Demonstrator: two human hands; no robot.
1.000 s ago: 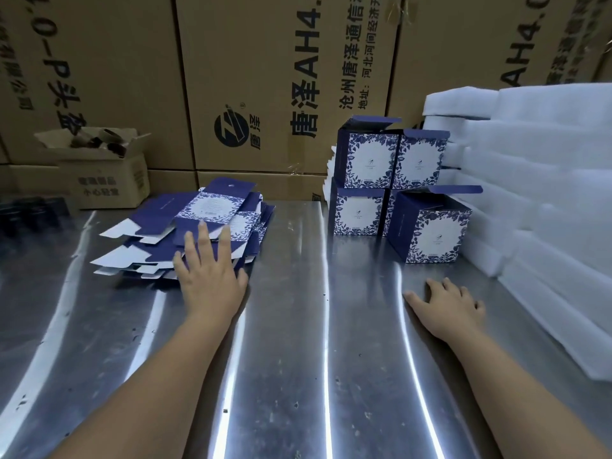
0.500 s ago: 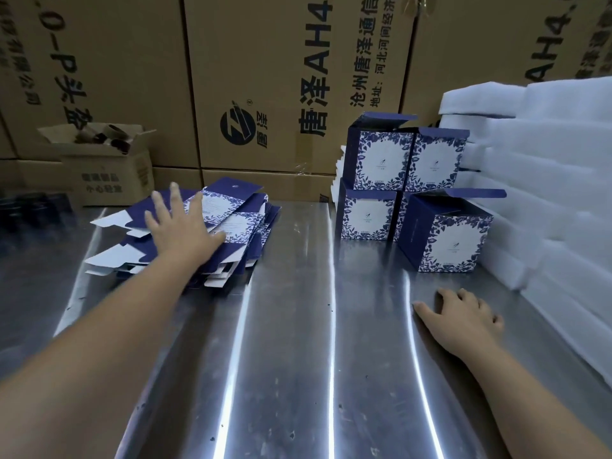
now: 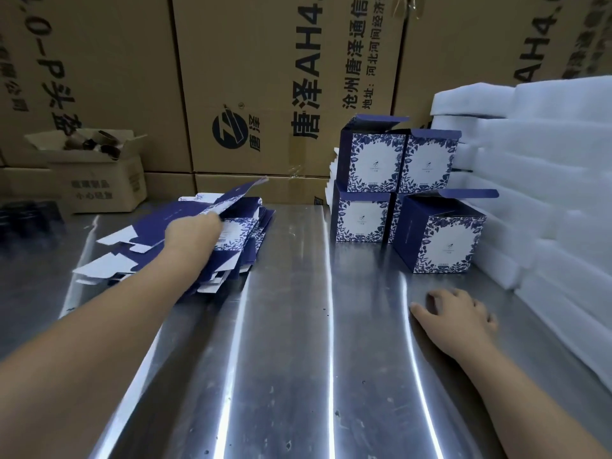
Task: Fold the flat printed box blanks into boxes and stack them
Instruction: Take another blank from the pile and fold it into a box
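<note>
A loose pile of flat blue-and-white printed box blanks (image 3: 231,246) lies on the steel table at the left. My left hand (image 3: 193,231) pinches the top blank (image 3: 228,198) and tilts its far edge up off the pile. Several folded boxes stand at the back right in a two-level stack (image 3: 397,160), and one more folded box (image 3: 440,236) with its lid flap open sits in front of them. My right hand (image 3: 458,313) rests on the table in front of that box, fingers loosely curled, holding nothing.
White foam sheets (image 3: 546,180) are piled along the right side. Large brown cartons (image 3: 281,84) wall off the back. A small open carton (image 3: 96,173) with dark items sits at the back left. The steel table (image 3: 281,359) stretches toward me.
My left hand went from lying flat on the pile to gripping the top blank and lifting its far edge. The right hand stayed on the table.
</note>
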